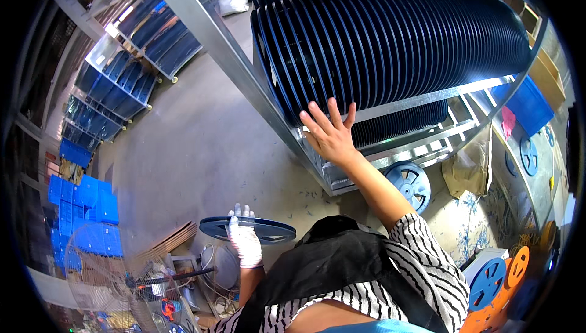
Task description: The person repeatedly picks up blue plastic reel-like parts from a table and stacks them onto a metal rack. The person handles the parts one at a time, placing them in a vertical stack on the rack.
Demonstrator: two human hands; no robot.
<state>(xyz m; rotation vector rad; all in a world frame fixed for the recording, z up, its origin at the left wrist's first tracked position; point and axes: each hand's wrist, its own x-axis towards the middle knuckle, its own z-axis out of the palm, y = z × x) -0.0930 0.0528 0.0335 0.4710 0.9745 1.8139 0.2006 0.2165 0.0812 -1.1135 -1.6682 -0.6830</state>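
Observation:
My left hand [245, 244], in a white glove, grips a dark blue plastic reel [276, 231] held nearly edge-on at waist height. The fingers reach up behind its far side. My bare right hand [332, 142] is stretched forward with its fingers spread and nothing in them. Its fingertips are at the lower front edge of a long row of dark blue reels [390, 40]; whether they touch is hard to tell. That row lies on a silver metal rack [241, 79], with a second row of reels [403, 120] on the level below.
A wire-caged fan [101, 272] stands at the lower left, near stacked blue bins [91, 202]. Wheeled racks [113, 86] line the far left. Beside the rack's foot are a lighter blue reel [408, 185] and a sack [469, 168]. Orange reels [519, 264] sit at lower right.

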